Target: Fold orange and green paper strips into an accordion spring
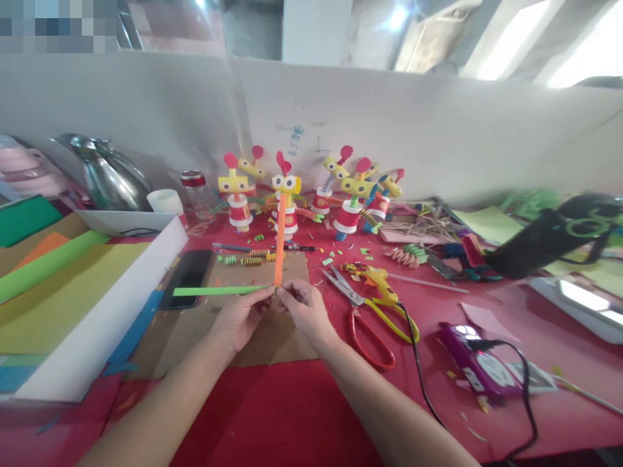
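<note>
An orange paper strip [280, 243] and a green paper strip [219, 291] meet at a right angle over the brown cardboard [282, 334]. My left hand [243, 318] is closed, its thumb and fingertips pinching the strips where they join. From the other side, my right hand [307, 310] pinches the same corner, fingers curled. The green strip stretches left across a dark phone [189, 275]; the orange one points away from me. Small folded paper springs [260, 254] lie just beyond the strips. My fingertips hide the joint itself.
Several paper-cup figures [346, 214] stand along the wall. Right of the cardboard lie red-handled scissors [357, 311] and a yellow glue gun [384, 288]; its black cable trails toward me. A purple power box [479, 363] sits farther right. A white box [117, 305] holds coloured paper at left.
</note>
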Available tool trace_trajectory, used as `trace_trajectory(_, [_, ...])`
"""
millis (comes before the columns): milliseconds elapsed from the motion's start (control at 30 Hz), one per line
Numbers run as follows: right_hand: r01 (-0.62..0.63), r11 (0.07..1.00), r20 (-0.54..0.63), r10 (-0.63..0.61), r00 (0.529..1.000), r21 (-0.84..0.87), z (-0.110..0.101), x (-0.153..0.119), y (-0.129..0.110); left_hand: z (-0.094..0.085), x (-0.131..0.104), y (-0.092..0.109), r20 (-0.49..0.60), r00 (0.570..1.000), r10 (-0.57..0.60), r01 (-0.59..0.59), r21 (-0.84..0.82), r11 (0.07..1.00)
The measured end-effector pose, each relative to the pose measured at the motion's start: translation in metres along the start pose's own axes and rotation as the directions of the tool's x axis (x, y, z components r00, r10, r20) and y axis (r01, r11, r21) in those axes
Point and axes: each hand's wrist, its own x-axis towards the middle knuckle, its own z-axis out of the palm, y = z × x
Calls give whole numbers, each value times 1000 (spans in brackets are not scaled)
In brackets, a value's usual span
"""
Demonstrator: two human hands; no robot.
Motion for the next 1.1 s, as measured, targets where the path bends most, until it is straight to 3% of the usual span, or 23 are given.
trace_trajectory(167, [-21,990,-101,36,994,141,8,-3,1,3,-6,-4,107,994,36,-42,55,998])
trace_trajectory(267, [-33,974,-119,61,991,225,12,-5,2,3,-7,-6,116,987,111,-122,93,988])
trace_trajectory(467, [-117,934,6,122,993,338,17,-5,1,-1,-4,-3,139,982,126,-141,108,984])
trace_trajectory(567, [-127,943,66,112,992,307,11,-3,-3,-1,-5,5,136,985,103,-123,147,982])
trace_trajectory(700, [-138,980,162,114,980,146,-3,4,-7,0,-7,16,85,993,87,-102,189,977])
trace_trajectory(833, [-114,983,88,102,991,144,-8,5,-8,-2,-6,19,5,986,167,-162,263,951])
trace_trajectory(1100, [-99,968,24,96,995,231,3,0,-7,-5,-5,18,92,965,245,-255,540,802])
